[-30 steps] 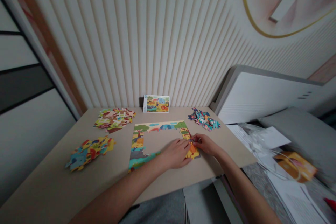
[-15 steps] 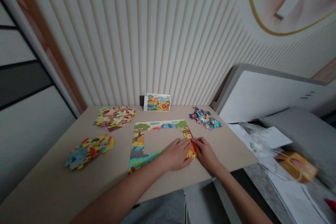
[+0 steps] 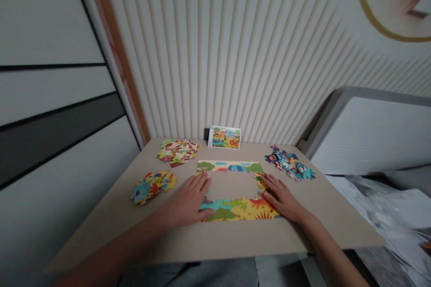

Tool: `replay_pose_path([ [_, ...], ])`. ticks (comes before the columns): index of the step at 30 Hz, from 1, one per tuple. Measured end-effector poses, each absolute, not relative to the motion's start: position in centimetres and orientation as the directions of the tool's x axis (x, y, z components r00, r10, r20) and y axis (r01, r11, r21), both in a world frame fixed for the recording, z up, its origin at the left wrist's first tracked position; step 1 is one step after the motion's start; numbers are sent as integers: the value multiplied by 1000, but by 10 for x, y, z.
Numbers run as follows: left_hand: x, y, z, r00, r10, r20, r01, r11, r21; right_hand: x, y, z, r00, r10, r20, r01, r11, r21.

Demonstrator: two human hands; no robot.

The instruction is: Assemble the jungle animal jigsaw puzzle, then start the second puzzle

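Observation:
A puzzle border (image 3: 232, 208) lies on the table as a rectangular frame, its middle showing bare tabletop. My left hand (image 3: 190, 199) rests flat on the frame's left side, fingers extended and thumb near the lower left corner, covering part of that side. Over the right side lies my right hand (image 3: 283, 197), fingers stretched out toward the upper left. Neither hand holds a piece. Behind the frame a picture card (image 3: 225, 137) of the animal scene leans upright near the wall.
Loose pieces form three piles on the table (image 3: 215, 244): a pink and green pile (image 3: 177, 151) at back left, a yellow and blue pile (image 3: 153, 186) nearer left, and a dark and teal pile (image 3: 290, 163) at back right. Papers and plastic (image 3: 387, 202) lie beyond the right edge.
The view has swung left. My left hand has moved from the lower right corner to the frame's left side. My right hand has opened and flattened on the right side. The frame now sits straighter.

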State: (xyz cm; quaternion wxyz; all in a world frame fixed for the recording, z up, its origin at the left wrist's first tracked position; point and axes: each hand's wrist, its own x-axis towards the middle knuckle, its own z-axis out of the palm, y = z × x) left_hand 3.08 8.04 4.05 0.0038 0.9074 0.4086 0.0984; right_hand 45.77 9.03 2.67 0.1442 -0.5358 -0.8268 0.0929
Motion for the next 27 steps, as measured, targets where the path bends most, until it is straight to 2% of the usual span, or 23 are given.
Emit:
replay_pose_path([
  [6, -3, 87, 34, 591, 805, 49, 793, -592, 145, 451, 93, 12, -396, 907, 147, 871, 421, -252],
  [15, 1, 90, 49, 603, 796, 44, 777, -600, 190, 460, 96, -5, -427, 888, 174, 880, 452, -148],
  [20, 5, 84, 40, 619, 771, 147, 763, -635, 118, 464, 97, -10, -432, 880, 196, 876, 461, -140],
  [24, 8, 69, 39, 626, 737, 253, 760, -649, 9, 467, 96, -10, -416, 872, 257, 857, 471, -211],
  [27, -15, 56, 44, 534, 790, 303, 827, -562, 9, 471, 96, -8, -382, 866, 323, 839, 472, -272],
])
